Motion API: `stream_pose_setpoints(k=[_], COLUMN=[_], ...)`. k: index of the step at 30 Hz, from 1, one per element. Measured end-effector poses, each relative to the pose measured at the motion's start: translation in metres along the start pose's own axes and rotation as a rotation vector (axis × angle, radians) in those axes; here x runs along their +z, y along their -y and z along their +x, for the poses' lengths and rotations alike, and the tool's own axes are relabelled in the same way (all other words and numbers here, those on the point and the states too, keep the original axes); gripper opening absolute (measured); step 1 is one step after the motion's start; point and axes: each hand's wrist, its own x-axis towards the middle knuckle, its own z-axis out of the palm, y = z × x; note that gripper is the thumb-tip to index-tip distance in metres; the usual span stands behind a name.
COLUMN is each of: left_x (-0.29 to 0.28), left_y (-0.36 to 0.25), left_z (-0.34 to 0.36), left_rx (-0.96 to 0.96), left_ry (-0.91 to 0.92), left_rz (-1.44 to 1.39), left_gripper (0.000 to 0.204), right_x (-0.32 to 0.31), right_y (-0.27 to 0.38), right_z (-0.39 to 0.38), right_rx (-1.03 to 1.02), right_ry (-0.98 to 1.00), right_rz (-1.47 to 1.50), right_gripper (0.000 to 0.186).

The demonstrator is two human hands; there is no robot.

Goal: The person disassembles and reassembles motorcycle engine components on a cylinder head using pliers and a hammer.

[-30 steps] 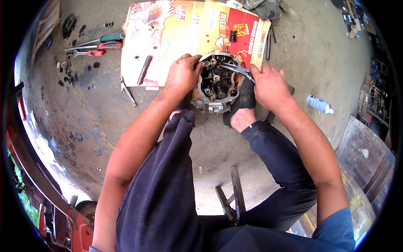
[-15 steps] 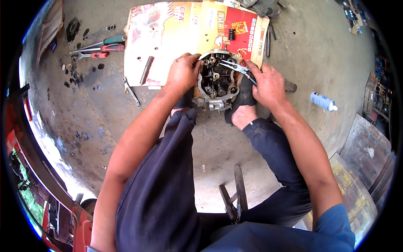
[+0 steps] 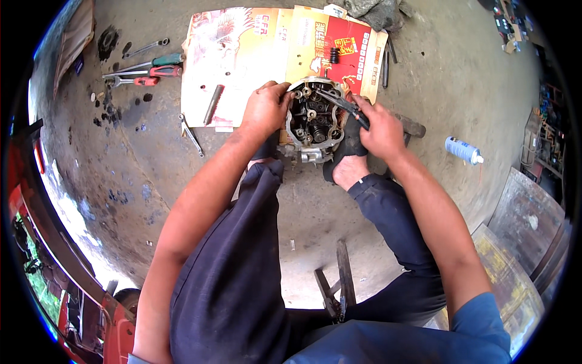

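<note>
A metal engine cylinder head stands between my feet, its oily inside with a coil spring facing up. My left hand is closed on its left rim, with the fingertips at the edge. In my right hand I grip needle-nose pliers by their dark handles. The pliers' jaws reach over the upper part of the cylinder head; whether they pinch anything is too small to tell. Just beyond, a black coil spring sits on flattened cardboard.
Left of the cardboard lie screwdrivers and wrenches. A dark metal rod rests on the cardboard. To the right is a blue spray can on its side. A grey rag lies at the far edge, and wooden boards are at lower right.
The pliers have rolled in my right hand, and their jaws look closer together. My right hand has shifted slightly left; my left hand stays on the rim.
</note>
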Motion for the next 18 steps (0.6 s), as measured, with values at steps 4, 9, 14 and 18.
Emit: stream_pose_setpoints(k=[4, 9, 14, 18], left_x=[0.001, 0.000, -0.001, -0.001], left_y=[0.002, 0.003, 0.001, 0.006], left_z=[-0.002, -0.005, -0.001, -0.002], left_rx=[0.036, 0.007, 0.033, 0.024], left_ry=[0.017, 0.006, 0.027, 0.016], left_rz=[0.016, 0.010, 0.008, 0.011], left_gripper=[0.028, 0.029, 0.029, 0.028], right_x=[0.008, 0.003, 0.013, -0.005], right_y=[-0.003, -0.004, 0.000, 0.009], right_z=[-0.008, -0.003, -0.012, -0.007], right_rx=[0.007, -0.006, 0.022, -0.024], right_ry=[-0.041, 0.005, -0.064, -0.028], right_rz=[0.103, 0.141, 0.153, -0.040], right_gripper=[0.071, 0.071, 0.074, 0.079])
